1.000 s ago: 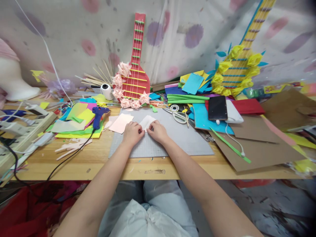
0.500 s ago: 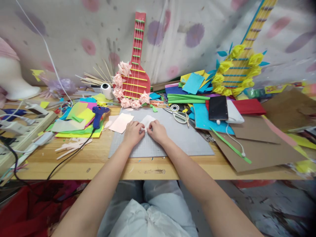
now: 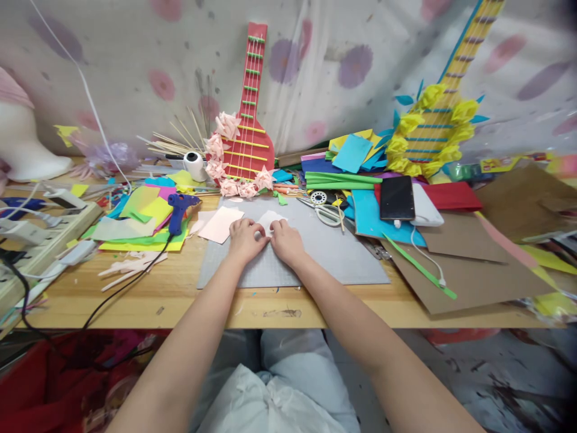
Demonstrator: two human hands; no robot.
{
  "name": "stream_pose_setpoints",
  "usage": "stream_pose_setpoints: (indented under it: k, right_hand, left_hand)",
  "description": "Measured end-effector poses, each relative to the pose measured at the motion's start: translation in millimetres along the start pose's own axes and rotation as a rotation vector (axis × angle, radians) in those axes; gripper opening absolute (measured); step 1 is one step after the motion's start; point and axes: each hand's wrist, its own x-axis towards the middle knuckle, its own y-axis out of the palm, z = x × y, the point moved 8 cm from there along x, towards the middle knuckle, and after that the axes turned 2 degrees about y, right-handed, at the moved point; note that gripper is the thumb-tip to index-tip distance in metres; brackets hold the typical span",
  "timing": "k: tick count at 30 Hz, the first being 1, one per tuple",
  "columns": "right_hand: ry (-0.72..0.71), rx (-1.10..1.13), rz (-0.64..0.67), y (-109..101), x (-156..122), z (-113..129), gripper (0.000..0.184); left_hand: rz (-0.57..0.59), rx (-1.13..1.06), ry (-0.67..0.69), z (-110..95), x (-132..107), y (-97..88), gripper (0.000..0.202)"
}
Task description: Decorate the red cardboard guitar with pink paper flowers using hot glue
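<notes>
A small pale piece of paper (image 3: 269,218) lies on the grey cutting mat (image 3: 342,258), its near part covered by my fingers. My left hand (image 3: 244,239) has its fingers curled in a pinch at the paper's left side. From the right, my right hand (image 3: 285,242) pinches the same paper, fingertips almost meeting those of the left. Beside my left hand rests a stack of pale pink paper sheets (image 3: 222,225). Behind the mat stands a red paper lute (image 3: 250,144) trimmed with pink paper flowers.
A blue glue gun (image 3: 179,213) sits on coloured paper at left, its black cord trailing near a power strip (image 3: 54,240). Scissors (image 3: 328,215) lie at the mat's back right. Farther right are a phone (image 3: 397,198), cardboard (image 3: 469,282) and a yellow-flowered paper instrument (image 3: 435,129).
My hands have drawn slightly closer together over the paper, and more of it is covered. The right hand lies flatter than before.
</notes>
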Motion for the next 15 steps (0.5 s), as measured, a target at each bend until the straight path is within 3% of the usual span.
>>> stream_pose_setpoints:
  k: [5,11,15]
  right_hand:
    - [0.005,0.011,0.005,0.7,0.2,-1.6,0.023]
    - [0.01,0.014,0.014,0.2,0.3,-0.9,0.027]
    - [0.012,0.039,-0.002,-2.3,-1.2,-2.5,0.027]
  left_hand:
    - [0.043,-0.03,0.004,4.1,-2.4,-0.4,0.009]
    - [-0.085,0.059,0.058,0.6,-7.9,-14.8,0.03]
    - [-0.021,0.053,0.014,6.1,-5.3,-8.4,0.04]
